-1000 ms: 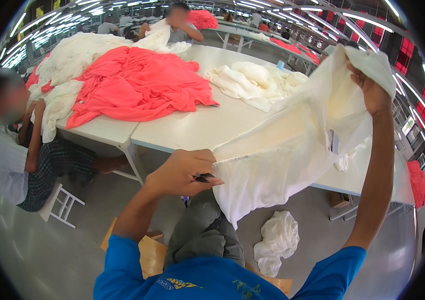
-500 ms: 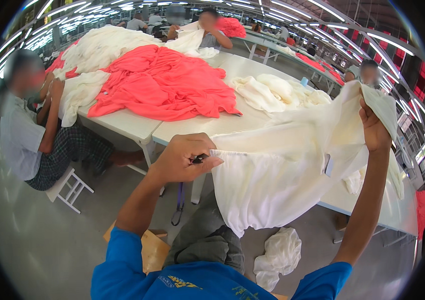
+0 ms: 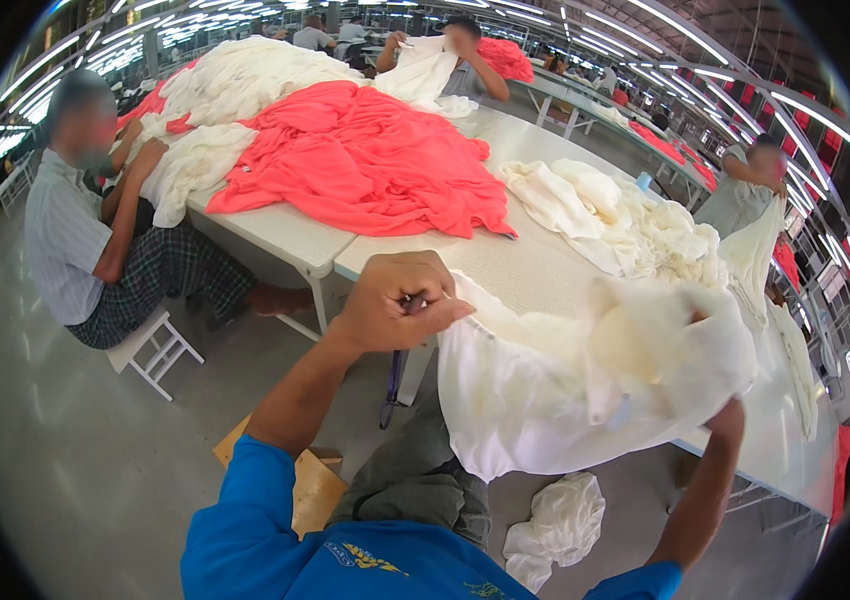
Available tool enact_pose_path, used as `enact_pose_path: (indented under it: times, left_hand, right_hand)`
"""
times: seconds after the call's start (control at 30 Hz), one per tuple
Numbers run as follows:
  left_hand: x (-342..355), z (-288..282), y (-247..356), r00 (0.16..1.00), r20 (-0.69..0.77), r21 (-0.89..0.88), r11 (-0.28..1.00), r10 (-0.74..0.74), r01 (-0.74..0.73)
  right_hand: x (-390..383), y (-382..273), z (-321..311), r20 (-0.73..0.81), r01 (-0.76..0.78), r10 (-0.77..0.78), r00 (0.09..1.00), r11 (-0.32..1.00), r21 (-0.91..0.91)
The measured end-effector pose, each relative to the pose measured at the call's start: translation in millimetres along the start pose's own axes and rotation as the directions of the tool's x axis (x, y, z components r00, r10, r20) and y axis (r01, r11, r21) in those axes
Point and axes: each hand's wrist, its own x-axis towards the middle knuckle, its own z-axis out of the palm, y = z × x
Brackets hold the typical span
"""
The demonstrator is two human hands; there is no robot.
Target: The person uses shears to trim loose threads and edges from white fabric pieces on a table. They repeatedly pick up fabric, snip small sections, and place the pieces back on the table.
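Note:
My left hand is closed on the gathered edge of a white garment, with a small dark object, too small to name, inside its fingers. The garment hangs over the front edge of the white table. My right hand is at the garment's right end, its fingers mostly hidden by blurred cloth.
Coral cloth, cream piles and a blue cylinder sit on the table. Co-workers sit left, at back and right. Below are a white stool, wooden board and white cloth.
My right hand has come down from its raised hold, and the garment's right end has dropped and folded with it. My left hand has shifted slightly up and right. The view has shifted.

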Motion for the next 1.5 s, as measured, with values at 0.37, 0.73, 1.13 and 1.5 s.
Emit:
enact_pose_path:
  times: [0.37, 0.73, 1.13, 1.5]
  left_hand:
    - [58, -17, 20, 0.999, -0.031, -0.051, 0.998, -0.040, 0.038]
    - [338, -51, -16, 0.919, -0.335, 0.350, 0.933, 0.208, -0.084]
    - [197, 13, -56, 0.985, 0.082, 0.329, 0.937, -0.150, 0.115]
    - [-7, 39, -86, 0.847, 0.137, 0.101, 0.858, -0.513, 0.504]
  right_hand:
    - [-2, -34, 142, 0.826, -0.029, 0.059, 0.560, 0.998, -0.051]
    - [260, -12, -135, -0.648, -0.338, -0.322, 0.691, 0.649, -0.682]
    - [149, 147, 16, -0.089, 0.021, -0.066, 0.994, 0.904, -0.428]
    - [-140, 41, 231, -0.519, -0.437, 0.759, 0.392, 0.651, 0.621]
